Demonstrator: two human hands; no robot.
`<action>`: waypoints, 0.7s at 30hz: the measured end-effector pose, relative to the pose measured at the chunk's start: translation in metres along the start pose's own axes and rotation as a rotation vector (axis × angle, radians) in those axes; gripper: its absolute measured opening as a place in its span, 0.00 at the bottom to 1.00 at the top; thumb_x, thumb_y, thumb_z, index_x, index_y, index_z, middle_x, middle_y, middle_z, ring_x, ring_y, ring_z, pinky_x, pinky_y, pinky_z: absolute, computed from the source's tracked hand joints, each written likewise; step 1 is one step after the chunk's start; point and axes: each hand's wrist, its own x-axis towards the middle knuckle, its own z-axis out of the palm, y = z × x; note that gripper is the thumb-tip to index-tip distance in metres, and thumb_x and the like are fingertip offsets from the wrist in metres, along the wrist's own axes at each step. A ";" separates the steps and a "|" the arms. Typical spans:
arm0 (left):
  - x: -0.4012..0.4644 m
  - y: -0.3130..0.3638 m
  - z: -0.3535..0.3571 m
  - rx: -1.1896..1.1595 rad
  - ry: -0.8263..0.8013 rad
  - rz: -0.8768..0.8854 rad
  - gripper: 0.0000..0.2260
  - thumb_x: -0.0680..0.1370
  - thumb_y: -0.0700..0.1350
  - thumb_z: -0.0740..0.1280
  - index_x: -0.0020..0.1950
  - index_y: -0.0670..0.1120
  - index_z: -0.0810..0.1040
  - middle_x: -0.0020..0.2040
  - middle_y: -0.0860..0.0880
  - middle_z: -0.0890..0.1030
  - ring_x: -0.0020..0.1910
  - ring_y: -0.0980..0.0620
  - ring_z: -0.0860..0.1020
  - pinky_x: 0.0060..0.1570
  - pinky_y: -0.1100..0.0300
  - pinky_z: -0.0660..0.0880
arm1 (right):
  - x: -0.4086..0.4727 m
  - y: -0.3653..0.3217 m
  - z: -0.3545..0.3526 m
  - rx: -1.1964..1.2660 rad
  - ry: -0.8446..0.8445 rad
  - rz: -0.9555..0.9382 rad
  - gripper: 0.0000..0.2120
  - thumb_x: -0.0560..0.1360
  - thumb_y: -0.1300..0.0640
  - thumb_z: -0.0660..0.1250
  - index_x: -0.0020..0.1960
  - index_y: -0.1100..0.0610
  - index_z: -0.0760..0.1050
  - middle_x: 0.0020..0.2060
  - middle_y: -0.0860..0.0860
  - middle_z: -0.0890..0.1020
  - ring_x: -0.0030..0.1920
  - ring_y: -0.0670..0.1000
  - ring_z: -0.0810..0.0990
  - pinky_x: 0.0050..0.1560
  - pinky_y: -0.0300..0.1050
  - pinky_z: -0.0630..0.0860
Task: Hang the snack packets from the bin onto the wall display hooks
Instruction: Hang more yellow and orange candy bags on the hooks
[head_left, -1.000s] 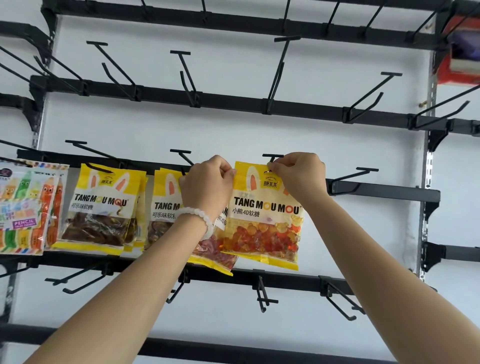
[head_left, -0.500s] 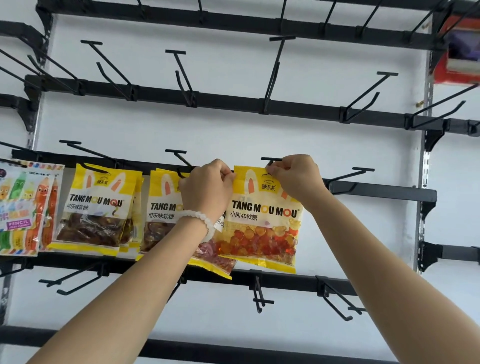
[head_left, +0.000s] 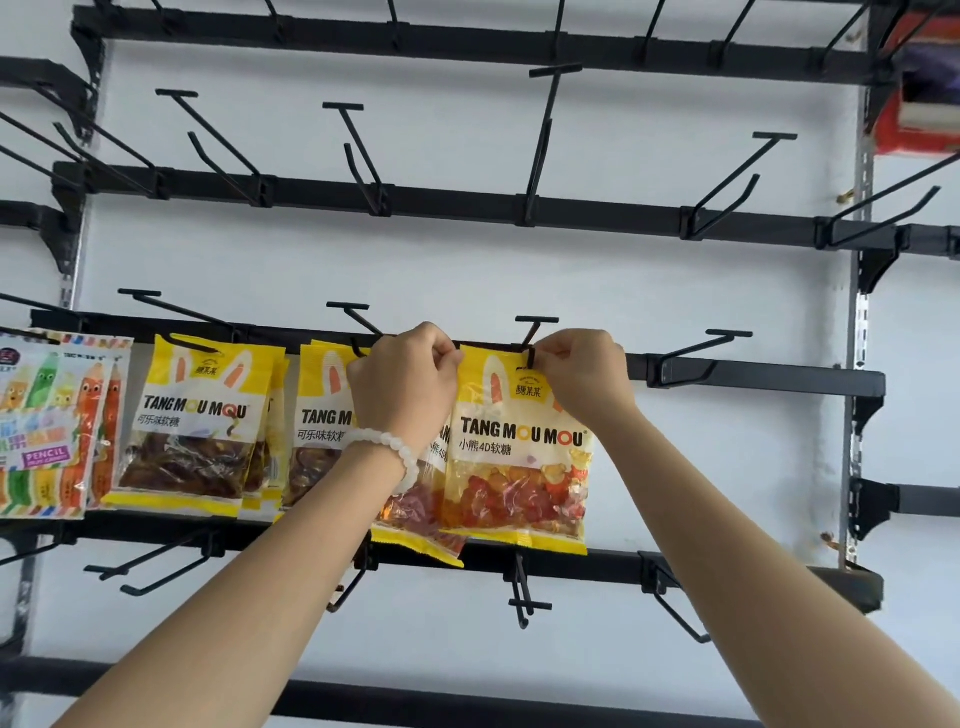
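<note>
Both hands are pinching the top edge of the gummy packet (head_left: 519, 447), left hand (head_left: 402, 382) at its left corner, right hand (head_left: 584, 376) by the hang hole, and the packet is sitting lower than a second ago, its hole now settling onto the hook (head_left: 531, 343) — nearly hung

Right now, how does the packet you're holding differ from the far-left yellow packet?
The held packet is pinched at its top edge by the left hand and right hand; the far-left packet hangs untouched on its hook. The held packet shows orange and red gummies; the far-left packet shows dark brown ones. Their Chinese text lines differ. Both are yellow with rabbit ears and TANG MOU MOU print.
</note>
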 end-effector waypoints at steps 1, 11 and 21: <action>0.000 -0.001 0.000 0.010 -0.001 0.005 0.05 0.77 0.49 0.66 0.44 0.50 0.78 0.39 0.53 0.82 0.42 0.50 0.79 0.48 0.53 0.69 | 0.001 0.001 0.001 0.011 0.001 -0.004 0.07 0.74 0.59 0.65 0.41 0.50 0.78 0.36 0.48 0.80 0.29 0.51 0.76 0.38 0.47 0.79; -0.006 -0.007 0.005 0.053 0.019 0.061 0.06 0.76 0.50 0.67 0.43 0.49 0.79 0.36 0.54 0.81 0.39 0.51 0.78 0.45 0.54 0.67 | -0.001 0.011 -0.001 -0.065 -0.011 -0.111 0.08 0.76 0.58 0.63 0.51 0.53 0.80 0.43 0.48 0.82 0.34 0.50 0.77 0.41 0.44 0.77; -0.012 -0.012 -0.006 0.040 -0.004 0.071 0.05 0.75 0.49 0.68 0.42 0.49 0.78 0.38 0.54 0.81 0.43 0.50 0.78 0.47 0.52 0.69 | -0.007 0.016 -0.004 -0.275 0.048 -0.158 0.09 0.76 0.52 0.63 0.54 0.48 0.78 0.44 0.50 0.83 0.44 0.55 0.81 0.47 0.50 0.77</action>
